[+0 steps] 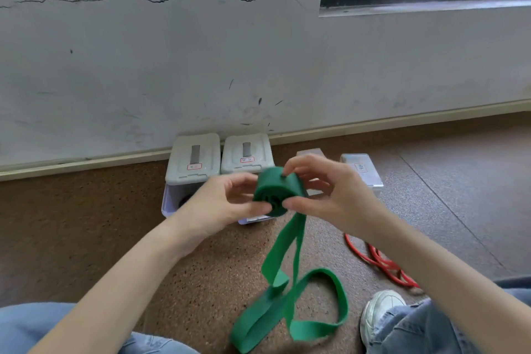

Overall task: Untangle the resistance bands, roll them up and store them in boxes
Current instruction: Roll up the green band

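A green resistance band (277,190) is partly wound into a thick roll held up in front of me. My left hand (227,204) pinches the roll's left side with thumb and fingers. My right hand (321,190) grips its top and right side. The unrolled tail of the green band (290,310) hangs down and loops over the brown floor between my knees. A red band (379,261) lies in a tangle on the floor to the right, partly hidden by my right forearm.
Two white lidded boxes (194,161) (247,152) stand against the wall behind my hands. Two clear boxes (362,169) (309,152) sit to their right. My jeans and a white shoe (382,310) fill the lower corners. A window is at top right.
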The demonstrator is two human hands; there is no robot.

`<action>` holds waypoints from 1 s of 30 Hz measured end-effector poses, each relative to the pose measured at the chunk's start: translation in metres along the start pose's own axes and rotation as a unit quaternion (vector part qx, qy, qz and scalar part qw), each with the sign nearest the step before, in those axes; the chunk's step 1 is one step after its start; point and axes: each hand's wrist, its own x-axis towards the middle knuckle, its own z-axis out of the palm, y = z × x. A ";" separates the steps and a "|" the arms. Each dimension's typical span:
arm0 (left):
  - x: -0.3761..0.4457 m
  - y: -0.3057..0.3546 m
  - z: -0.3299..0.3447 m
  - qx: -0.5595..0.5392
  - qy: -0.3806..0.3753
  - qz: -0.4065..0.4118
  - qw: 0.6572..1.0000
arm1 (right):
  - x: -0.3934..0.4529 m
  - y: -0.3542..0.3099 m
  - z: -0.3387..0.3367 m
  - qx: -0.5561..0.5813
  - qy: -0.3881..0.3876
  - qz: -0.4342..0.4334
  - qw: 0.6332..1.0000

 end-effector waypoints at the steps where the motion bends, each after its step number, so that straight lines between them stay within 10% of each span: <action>1: 0.000 -0.001 0.002 0.061 -0.012 0.000 0.998 | 0.000 0.000 -0.001 -0.035 -0.023 -0.010 0.999; 13: 0.002 0.001 0.007 -0.173 0.026 0.025 0.984 | 0.000 -0.002 0.005 0.102 0.059 -0.010 0.993; 22: -0.002 -0.002 0.007 0.152 0.024 0.048 0.987 | -0.003 -0.001 -0.004 -0.221 -0.041 -0.085 0.971; 26: -0.002 0.005 0.003 -0.088 0.036 0.045 0.994 | -0.001 -0.003 -0.007 0.090 0.035 0.012 0.995; 30: 0.006 0.010 0.001 -0.305 0.062 0.065 0.948 | -0.004 -0.008 0.008 0.147 0.095 0.008 0.985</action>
